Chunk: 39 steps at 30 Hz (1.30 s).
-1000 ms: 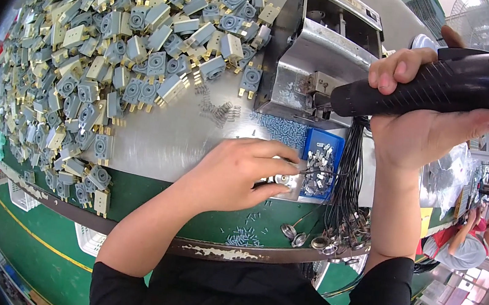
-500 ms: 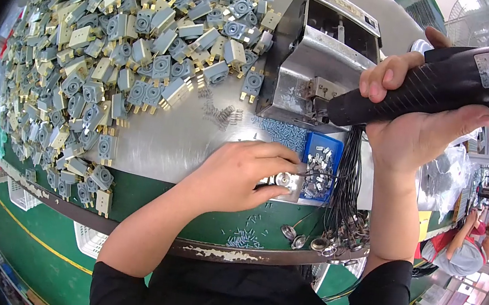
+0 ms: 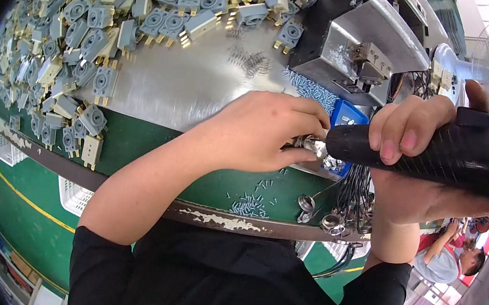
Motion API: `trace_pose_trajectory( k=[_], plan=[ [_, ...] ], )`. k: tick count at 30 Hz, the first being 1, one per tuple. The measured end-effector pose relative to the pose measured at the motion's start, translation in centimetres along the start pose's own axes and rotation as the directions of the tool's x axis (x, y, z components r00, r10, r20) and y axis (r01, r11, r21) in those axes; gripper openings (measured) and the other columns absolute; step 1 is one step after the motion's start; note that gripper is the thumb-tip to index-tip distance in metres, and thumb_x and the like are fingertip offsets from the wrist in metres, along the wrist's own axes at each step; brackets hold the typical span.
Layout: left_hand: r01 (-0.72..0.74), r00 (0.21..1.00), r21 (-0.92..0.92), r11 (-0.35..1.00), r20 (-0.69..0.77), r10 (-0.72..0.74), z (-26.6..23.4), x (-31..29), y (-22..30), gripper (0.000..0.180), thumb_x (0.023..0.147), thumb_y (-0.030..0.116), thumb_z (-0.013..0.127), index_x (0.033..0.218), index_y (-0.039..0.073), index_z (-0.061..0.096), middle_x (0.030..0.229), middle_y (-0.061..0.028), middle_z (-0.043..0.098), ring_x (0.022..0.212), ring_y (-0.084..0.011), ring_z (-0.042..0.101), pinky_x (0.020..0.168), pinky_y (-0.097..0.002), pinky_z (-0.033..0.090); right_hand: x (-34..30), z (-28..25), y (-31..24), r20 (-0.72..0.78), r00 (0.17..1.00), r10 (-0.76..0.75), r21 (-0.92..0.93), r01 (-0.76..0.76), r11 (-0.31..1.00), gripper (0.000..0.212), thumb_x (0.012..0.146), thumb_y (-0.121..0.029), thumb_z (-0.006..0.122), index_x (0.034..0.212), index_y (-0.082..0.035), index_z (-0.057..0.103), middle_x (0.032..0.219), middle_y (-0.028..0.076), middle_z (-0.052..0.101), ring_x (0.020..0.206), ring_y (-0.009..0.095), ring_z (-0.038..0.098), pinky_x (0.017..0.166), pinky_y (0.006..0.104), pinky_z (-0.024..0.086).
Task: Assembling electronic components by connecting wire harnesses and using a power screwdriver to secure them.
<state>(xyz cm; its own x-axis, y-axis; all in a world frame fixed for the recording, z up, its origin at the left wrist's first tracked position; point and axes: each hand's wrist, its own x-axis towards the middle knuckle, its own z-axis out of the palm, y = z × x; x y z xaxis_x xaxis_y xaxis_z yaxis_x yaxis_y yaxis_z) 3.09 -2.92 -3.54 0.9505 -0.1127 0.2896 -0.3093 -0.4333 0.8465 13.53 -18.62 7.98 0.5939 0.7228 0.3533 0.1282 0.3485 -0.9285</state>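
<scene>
One curled right hand point(image 3: 409, 189) around driver point(image 3: 466, 154)

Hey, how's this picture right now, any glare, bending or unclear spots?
Head view: glare brightens the metal sheet; the brown table edge bows from fisheye distortion; the corners go black; the far right looks washed out; the small part in the left hand is hard to make out.

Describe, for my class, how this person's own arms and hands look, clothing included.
Both arms wear plain black sleeves, short and loose, leaving the forearms bare. The left hand and right hand are ungloved, and the right hand's fingers show short nails. No jewellery is visible.
</scene>
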Motion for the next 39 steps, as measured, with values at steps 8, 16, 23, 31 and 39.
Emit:
trace_pose_trajectory(
  k=[8,16,23,31,39],
  plan=[
    [0.003,1.0,-0.006,1.0,0.001,-0.003,0.2,-0.2,0.1,0.025,0.085,0.024,0.079,0.103,0.006,0.077,0.117,-0.0022,0.073,0.099,-0.0295,0.072,0.086,-0.0426,0.058,-0.3,0.5,1.3,0.021,0.999,-0.038,0.105,0.036,0.994,0.131,0.07,-0.106,0.037,0.157,-0.009,0.035,0.083,0.0,0.052,0.064,0.014,0.054,0.062,0.0337,0.048],
    [0.007,1.0,-0.011,1.0,-0.016,-0.007,0.3,-0.2,0.0,0.024,0.085,0.025,0.079,0.1,0.006,0.076,0.116,-0.0015,0.073,0.097,-0.0302,0.072,0.084,-0.0429,0.058,-0.1,0.0,1.8,0.106,0.989,-0.1,0.023,0.098,0.995,0.126,0.071,-0.105,0.039,0.153,-0.01,0.039,0.081,0.001,0.052,0.063,0.015,0.054,0.061,0.0343,0.048],
    [0.042,0.999,-0.015,0.999,-0.004,-0.042,0.2,-0.8,-0.1,0.024,0.085,0.023,0.08,0.1,0.005,0.074,0.112,-0.0032,0.072,0.096,-0.0313,0.072,0.083,-0.0437,0.058,-1.0,1.4,2.2,0.045,0.998,-0.048,0.093,0.044,0.995,0.106,0.075,-0.098,0.051,0.136,-0.011,0.047,0.082,0.002,0.055,0.065,0.016,0.056,0.061,0.0342,0.048],
    [0.019,1.0,-0.009,1.0,-0.014,-0.019,0.4,-0.2,0.1,0.028,0.084,0.024,0.081,0.101,0.004,0.073,0.11,-0.0047,0.072,0.095,-0.0339,0.071,0.083,-0.045,0.057,-0.5,0.0,2.2,0.26,0.956,-0.134,0.062,0.122,0.991,0.103,0.075,-0.097,0.053,0.131,-0.011,0.047,0.081,0.003,0.055,0.063,0.017,0.057,0.062,0.0353,0.049],
    [0.003,1.0,-0.009,1.0,-0.021,-0.003,0.3,-0.4,0.0,0.029,0.083,0.024,0.081,0.103,0.004,0.073,0.111,-0.0048,0.072,0.096,-0.0344,0.071,0.084,-0.045,0.057,-0.8,-0.4,2.7,0.264,0.956,-0.126,0.064,0.113,0.992,0.11,0.073,-0.098,0.054,0.137,-0.009,0.046,0.079,0.005,0.057,0.061,0.019,0.057,0.062,0.0371,0.05]
  ],
)
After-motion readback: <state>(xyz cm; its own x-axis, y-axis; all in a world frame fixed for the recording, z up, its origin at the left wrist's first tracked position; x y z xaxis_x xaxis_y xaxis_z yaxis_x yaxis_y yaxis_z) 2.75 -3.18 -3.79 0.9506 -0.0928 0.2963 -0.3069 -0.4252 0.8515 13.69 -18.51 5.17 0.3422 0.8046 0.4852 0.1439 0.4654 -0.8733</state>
